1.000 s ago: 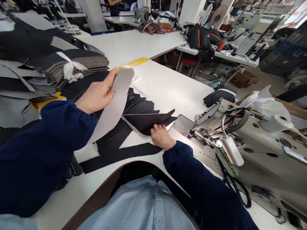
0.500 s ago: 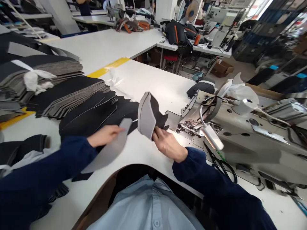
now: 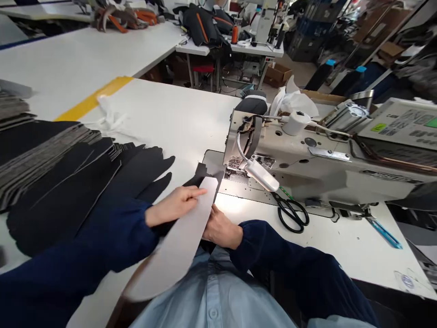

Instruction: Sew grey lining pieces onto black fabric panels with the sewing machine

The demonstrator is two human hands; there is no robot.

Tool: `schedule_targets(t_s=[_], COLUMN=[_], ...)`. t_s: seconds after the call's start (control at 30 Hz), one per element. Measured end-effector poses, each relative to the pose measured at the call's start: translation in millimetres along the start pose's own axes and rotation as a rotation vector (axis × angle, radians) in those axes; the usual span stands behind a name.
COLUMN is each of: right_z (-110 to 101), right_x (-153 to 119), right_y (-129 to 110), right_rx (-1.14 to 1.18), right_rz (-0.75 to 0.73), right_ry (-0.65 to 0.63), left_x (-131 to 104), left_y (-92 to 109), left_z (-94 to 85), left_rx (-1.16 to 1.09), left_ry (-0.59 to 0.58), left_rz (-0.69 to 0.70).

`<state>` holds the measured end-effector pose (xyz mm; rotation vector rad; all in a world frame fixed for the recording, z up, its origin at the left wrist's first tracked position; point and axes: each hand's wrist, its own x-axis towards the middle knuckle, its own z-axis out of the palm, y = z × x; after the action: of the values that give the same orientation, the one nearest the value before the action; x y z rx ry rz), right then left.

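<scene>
My left hand (image 3: 177, 203) grips the upper part of a long, curved, light grey fabric piece (image 3: 177, 248), its index finger stretched along the face. The piece hangs tilted over my lap. Just right of it, my right hand (image 3: 221, 227) is closed, with its fingertips partly hidden behind the grey piece. It holds a dark fabric piece (image 3: 218, 184), mostly covered by the grey one. Beyond both hands is a sewing machine (image 3: 327, 168), its lamp (image 3: 262, 175) lit over the needle area.
Stacks of dark cut fabric pieces (image 3: 68, 187) lie at the left of the white table (image 3: 170, 109). Black scissors (image 3: 291, 213) and a blue cutter (image 3: 385, 231) rest before the machine. Yellow tape (image 3: 92, 100) marks the table. Black bags with orange trim (image 3: 201, 27) are farther back.
The view has swung right. Both hands have come together before the machine. The grey piece in my left hand now overlaps the dark piece in my right hand.
</scene>
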<state>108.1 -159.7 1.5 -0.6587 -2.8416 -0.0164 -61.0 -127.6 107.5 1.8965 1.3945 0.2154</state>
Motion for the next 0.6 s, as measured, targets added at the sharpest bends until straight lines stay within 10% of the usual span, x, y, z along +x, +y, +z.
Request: schedule_targets(t_s=[0.23,0.37,0.6], right_z=[7,1,-6], right_x=[-17,-14,-14], right_y=[-3,-2,-1], right_rx=[-0.216,-0.2,-0.123], right_rz=[-0.024,-0.018,0.0], right_ry=[0.089,0.105,0.029], left_x=[40,57,79], left_y=[-26,-30,-37], left_z=[50.9,57.2,63.9], left_rx=[0.695,0.681,0.628], left_ry=[0.153,0.29,0.245], left_rz=[0.215,0.432,0.406])
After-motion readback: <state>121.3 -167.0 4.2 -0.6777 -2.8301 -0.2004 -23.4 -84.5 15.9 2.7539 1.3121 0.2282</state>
